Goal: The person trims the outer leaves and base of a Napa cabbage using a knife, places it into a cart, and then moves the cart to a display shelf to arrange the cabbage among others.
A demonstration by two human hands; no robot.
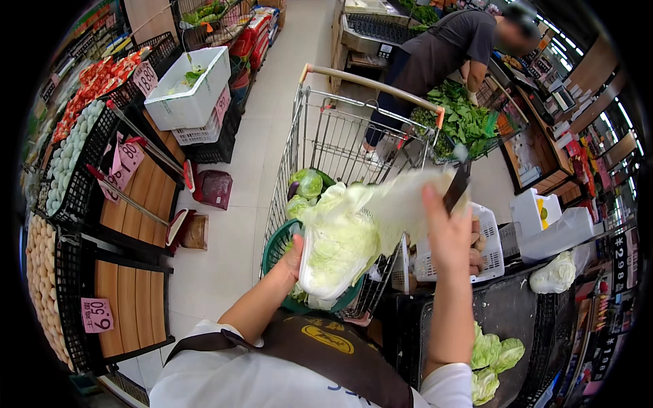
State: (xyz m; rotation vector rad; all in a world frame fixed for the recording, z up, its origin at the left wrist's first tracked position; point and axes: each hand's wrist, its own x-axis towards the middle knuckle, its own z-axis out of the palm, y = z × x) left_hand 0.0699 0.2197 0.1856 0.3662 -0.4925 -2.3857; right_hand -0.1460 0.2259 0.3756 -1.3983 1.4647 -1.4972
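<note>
My left hand [294, 255] grips the lower left side of a pale green Chinese cabbage [342, 239], held above a green plastic basket [272, 250] in a metal shopping cart [301, 132]. My right hand [446, 224], at the right of the cabbage, holds a dark-bladed knife [457, 186] together with a large outer cabbage leaf [403, 201], which is blurred and spans towards the head. Whether the leaf is still joined to the head I cannot tell. Under the cabbage, the basket holds leafy pieces. A round green cabbage [307, 182] lies in the cart.
Right of the cart are a white crate [492, 245] of brown root vegetables and a black display [502, 311] with cabbages. A co-worker [444, 51] bends over another cart of leafy greens [461, 117]. Egg crates [66, 285] and a white foam box [189, 102] stand at left.
</note>
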